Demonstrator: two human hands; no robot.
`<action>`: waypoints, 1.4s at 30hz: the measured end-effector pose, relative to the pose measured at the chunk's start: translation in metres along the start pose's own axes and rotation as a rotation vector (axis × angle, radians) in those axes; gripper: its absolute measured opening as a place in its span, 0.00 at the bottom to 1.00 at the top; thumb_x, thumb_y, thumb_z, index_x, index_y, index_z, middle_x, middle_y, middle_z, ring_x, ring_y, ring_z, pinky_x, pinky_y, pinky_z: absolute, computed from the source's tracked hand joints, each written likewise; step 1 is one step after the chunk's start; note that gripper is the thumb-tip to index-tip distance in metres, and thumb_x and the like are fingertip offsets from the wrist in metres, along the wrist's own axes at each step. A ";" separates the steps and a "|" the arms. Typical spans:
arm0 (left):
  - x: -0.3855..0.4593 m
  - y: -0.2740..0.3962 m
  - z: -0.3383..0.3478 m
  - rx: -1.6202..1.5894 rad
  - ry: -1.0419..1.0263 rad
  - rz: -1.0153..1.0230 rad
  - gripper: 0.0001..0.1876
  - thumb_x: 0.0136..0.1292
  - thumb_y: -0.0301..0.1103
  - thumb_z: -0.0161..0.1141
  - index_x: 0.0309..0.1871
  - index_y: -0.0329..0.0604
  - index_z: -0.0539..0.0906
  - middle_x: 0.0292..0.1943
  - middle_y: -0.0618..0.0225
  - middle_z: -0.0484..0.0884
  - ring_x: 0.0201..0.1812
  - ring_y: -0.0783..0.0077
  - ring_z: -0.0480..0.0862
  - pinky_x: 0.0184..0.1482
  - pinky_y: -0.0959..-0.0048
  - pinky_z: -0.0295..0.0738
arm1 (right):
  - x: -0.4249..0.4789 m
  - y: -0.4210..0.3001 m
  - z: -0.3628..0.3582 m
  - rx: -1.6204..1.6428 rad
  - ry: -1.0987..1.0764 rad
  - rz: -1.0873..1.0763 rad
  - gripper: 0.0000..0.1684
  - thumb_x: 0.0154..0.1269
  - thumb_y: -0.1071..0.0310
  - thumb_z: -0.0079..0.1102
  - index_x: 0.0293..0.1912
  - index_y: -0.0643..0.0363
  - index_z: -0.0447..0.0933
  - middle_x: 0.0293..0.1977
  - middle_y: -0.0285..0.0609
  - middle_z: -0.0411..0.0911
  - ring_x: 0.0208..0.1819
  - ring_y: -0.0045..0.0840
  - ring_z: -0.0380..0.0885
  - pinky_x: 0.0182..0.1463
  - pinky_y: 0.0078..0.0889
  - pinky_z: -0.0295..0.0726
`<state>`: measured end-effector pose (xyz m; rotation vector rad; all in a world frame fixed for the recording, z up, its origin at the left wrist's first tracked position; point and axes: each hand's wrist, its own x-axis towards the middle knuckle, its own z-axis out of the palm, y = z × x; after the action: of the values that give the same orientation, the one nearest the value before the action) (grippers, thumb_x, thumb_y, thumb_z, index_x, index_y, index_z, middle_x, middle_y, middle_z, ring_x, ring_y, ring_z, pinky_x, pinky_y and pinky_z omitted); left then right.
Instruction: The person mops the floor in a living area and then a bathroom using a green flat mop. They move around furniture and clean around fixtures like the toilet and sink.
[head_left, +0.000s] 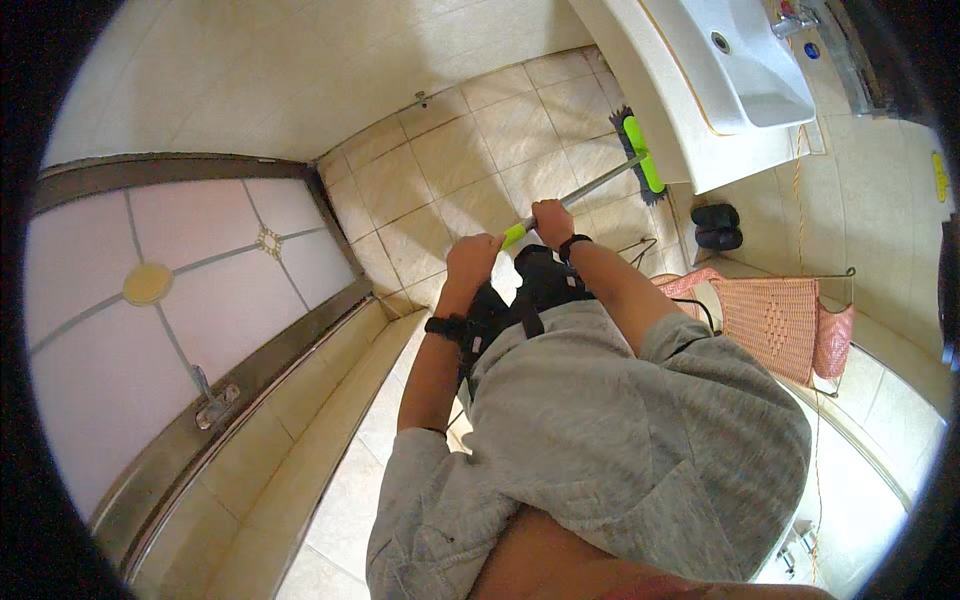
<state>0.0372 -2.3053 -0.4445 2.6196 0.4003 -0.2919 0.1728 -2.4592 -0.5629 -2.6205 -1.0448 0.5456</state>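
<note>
Both hands are closed around the pole of a floor scrub brush (604, 180) with a metal shaft and a lime-green grip. My left hand (474, 262) holds the green end of the handle. Further down, my right hand (553, 223) grips the metal part of the shaft. At its far end, the lime-green brush head (643, 154) with dark bristles rests on the tiled floor (480, 169), close against the base of the white washbasin cabinet (705, 150). The palms and the part of the pole beneath my fingers are hidden.
A white sink (757, 71) with a metal faucet (796, 22) stands at upper right. Black slippers (716, 226) lie beside the cabinet. A pink woven chair (769, 322) stands at my right. On the left is a frosted-glass door (217, 285) with a metal handle (216, 403).
</note>
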 end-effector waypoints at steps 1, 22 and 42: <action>0.010 -0.010 -0.007 0.078 -0.115 -0.044 0.21 0.69 0.48 0.48 0.29 0.43 0.83 0.24 0.58 0.82 0.31 0.53 0.84 0.31 0.55 0.78 | 0.008 -0.006 0.003 -0.005 0.033 0.009 0.06 0.53 0.71 0.59 0.33 0.59 0.74 0.34 0.50 0.77 0.42 0.45 0.76 0.45 0.44 0.77; -0.214 -0.256 -0.223 0.104 0.223 -0.744 0.22 0.62 0.55 0.55 0.37 0.45 0.86 0.33 0.54 0.85 0.34 0.52 0.84 0.41 0.58 0.77 | 0.092 -0.394 0.039 0.309 -0.573 -0.959 0.14 0.60 0.57 0.57 0.39 0.56 0.73 0.31 0.49 0.78 0.36 0.45 0.78 0.37 0.48 0.75; 0.152 -0.088 -0.104 -0.075 -0.151 -0.177 0.26 0.60 0.58 0.54 0.32 0.41 0.85 0.31 0.55 0.84 0.35 0.50 0.84 0.36 0.55 0.78 | 0.221 -0.020 -0.076 -0.001 -0.510 -0.353 0.16 0.55 0.58 0.64 0.40 0.56 0.77 0.37 0.49 0.80 0.42 0.44 0.79 0.45 0.45 0.77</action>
<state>0.1647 -2.1461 -0.4321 2.4727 0.5803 -0.5199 0.3420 -2.2983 -0.5409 -2.2606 -1.6066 1.1514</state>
